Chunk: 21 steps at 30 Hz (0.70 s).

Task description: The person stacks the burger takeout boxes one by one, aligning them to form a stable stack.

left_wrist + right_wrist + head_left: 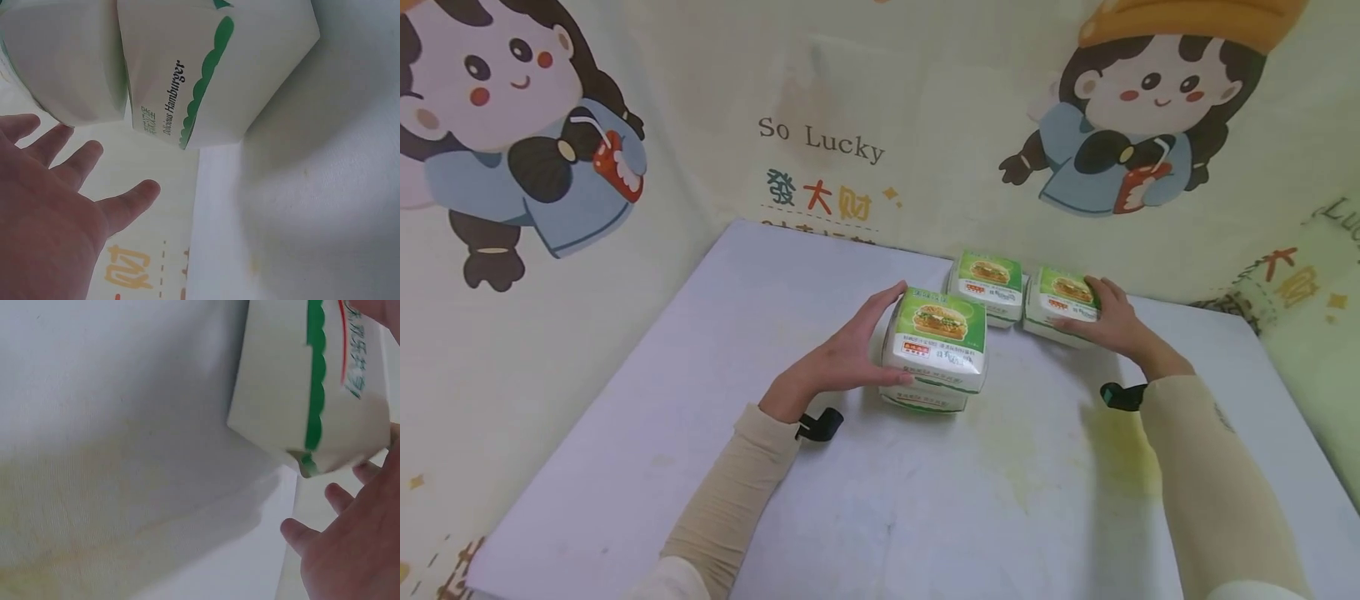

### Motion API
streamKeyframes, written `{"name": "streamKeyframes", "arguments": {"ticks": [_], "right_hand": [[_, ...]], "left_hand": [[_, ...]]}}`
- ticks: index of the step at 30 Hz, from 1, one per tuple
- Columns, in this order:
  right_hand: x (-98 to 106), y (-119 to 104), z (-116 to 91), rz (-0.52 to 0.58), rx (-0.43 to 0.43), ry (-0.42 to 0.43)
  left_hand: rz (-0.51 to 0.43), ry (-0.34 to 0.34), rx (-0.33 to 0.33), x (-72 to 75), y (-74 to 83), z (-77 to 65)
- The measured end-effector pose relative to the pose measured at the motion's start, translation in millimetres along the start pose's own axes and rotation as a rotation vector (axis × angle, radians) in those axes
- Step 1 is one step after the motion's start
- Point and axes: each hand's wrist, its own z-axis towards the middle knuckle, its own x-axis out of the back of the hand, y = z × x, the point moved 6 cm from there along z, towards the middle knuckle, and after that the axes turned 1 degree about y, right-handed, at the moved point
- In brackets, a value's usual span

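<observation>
Two beige sleeves [722, 492] reach in from 7 and 5 o'clock over one white bench [850, 517], each wrist wearing one black camera [820, 424]. Four green-and-white burger boxes show, counted from the near side. Two make a stack at mid-bench: the left hand [842, 354], at its 9 o'clock side, grips the upper box [936, 333], thumb on the near face, directly above the lower box [925, 402]. At 2 o'clock from the stack, the right hand [1116, 323] grips the right box [1060, 300] from its 3 o'clock side, thumb near, fingers beyond. Farthest, at 1 o'clock from the stack, stands the rear box [988, 287], just left of the right box. All three visible lids point their lettering towards 6 o'clock, burger pictures upright; the lids are nearly square, so no long axis stands out. At 12 o'clock hangs a pale printed backdrop [925, 83] bearing two cartoon figures [1150, 92].
</observation>
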Motion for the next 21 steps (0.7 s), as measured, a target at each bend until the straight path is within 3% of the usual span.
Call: {"name": "streamKeyframes", "arguments": {"ticks": [11,21], "right_hand": [[1.2,4.0,-14.6,0.082,-0.008,-0.059],[2.3,3.0,-24.9,0.065,-0.014,0.029]], "left_hand": [[-0.001,0.000,0.002,1.9,4.1,-1.3],[0.019,0.005,0.005,1.5,5.1,-2.7]]}}
